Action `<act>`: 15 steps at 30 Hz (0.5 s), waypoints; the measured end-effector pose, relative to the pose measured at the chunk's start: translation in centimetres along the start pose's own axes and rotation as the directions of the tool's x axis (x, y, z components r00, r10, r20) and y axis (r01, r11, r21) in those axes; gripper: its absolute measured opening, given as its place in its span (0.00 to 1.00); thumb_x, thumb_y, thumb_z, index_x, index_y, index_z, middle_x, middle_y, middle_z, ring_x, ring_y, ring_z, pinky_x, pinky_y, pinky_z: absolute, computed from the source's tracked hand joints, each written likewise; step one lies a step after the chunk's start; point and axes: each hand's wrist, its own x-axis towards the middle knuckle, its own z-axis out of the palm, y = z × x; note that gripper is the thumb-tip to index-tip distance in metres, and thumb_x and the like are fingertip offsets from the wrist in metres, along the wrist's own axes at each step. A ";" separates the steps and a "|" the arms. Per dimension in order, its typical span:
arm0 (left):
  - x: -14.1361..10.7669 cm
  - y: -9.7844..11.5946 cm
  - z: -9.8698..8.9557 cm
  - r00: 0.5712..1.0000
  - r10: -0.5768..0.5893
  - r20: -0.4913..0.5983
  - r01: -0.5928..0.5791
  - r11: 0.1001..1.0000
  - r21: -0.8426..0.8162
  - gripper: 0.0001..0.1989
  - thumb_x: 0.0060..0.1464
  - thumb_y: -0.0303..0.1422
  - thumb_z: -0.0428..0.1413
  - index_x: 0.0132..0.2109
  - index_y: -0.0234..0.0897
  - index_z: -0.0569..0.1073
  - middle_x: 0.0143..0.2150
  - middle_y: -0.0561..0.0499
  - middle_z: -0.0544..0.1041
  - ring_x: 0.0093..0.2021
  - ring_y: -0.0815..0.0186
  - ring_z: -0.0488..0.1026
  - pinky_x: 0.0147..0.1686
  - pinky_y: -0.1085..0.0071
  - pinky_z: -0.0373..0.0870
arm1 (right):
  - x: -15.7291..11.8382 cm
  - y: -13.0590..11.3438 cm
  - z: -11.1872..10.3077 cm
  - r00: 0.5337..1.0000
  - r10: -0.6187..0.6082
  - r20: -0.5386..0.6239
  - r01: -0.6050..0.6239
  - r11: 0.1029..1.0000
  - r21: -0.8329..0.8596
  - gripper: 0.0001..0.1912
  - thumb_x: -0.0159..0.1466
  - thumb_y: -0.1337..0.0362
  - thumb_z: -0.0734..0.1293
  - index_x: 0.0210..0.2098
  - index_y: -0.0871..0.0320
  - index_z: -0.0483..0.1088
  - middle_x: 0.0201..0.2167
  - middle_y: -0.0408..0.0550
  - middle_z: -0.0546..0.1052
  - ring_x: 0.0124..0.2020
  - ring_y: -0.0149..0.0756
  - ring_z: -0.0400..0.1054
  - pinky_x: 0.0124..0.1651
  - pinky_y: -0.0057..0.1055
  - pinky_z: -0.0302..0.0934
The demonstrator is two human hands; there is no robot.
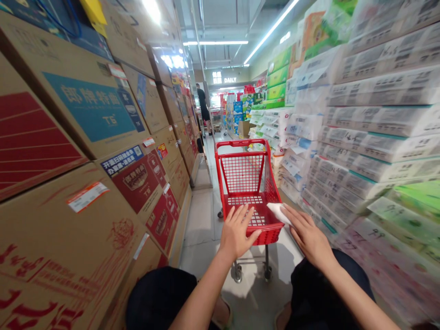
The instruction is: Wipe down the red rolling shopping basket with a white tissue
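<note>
A red plastic shopping cart (245, 188) with a grid basket and small wheels stands on the floor before me. My left hand (237, 233) is open, fingers spread, over the cart's near edge; whether it touches the plastic I cannot tell. In my right hand (305, 231) is a folded white cloth or tissue (277, 213), held under the fingertips against the near right corner of the basket. The underside of the cloth is hidden.
Printed cardboard boxes (130, 183) rise in a stack along the left. Wrapped white packs (343, 151) with price labels are piled on the right. Farther down the aisle a person in dark clothes (202, 103) stands at the left. Light floor tiles (199, 229) run between the stacks.
</note>
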 end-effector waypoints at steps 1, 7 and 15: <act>0.0 0.1 0.0 1.000 0.000 -0.001 0.000 1.000 -0.003 0.33 0.65 0.49 0.54 0.72 0.44 0.61 0.73 0.47 0.61 0.72 0.55 0.61 0.74 0.49 0.51 | -0.1 -0.1 0.0 1.000 0.002 -0.008 -0.002 1.000 -0.010 0.34 0.72 0.66 0.57 0.75 0.41 0.48 0.71 0.41 0.63 0.60 0.47 0.68 0.58 0.48 0.72; 0.3 0.2 0.3 1.000 -0.015 -0.006 0.015 1.000 -0.002 0.35 0.64 0.48 0.55 0.73 0.43 0.60 0.73 0.47 0.62 0.72 0.54 0.61 0.74 0.48 0.51 | -0.6 -5.3 1.6 1.000 -0.004 0.014 0.004 1.000 -0.007 0.37 0.71 0.67 0.58 0.76 0.42 0.44 0.70 0.42 0.65 0.56 0.44 0.71 0.49 0.39 0.76; -0.1 -0.1 0.5 1.000 0.021 -0.005 -0.021 1.000 -0.001 0.40 0.59 0.39 0.55 0.75 0.35 0.55 0.74 0.47 0.59 0.74 0.54 0.57 0.75 0.50 0.50 | 0.3 -8.1 1.9 0.983 -0.181 0.025 0.182 0.980 -0.076 0.38 0.68 0.66 0.64 0.75 0.45 0.50 0.72 0.45 0.61 0.69 0.55 0.59 0.68 0.59 0.59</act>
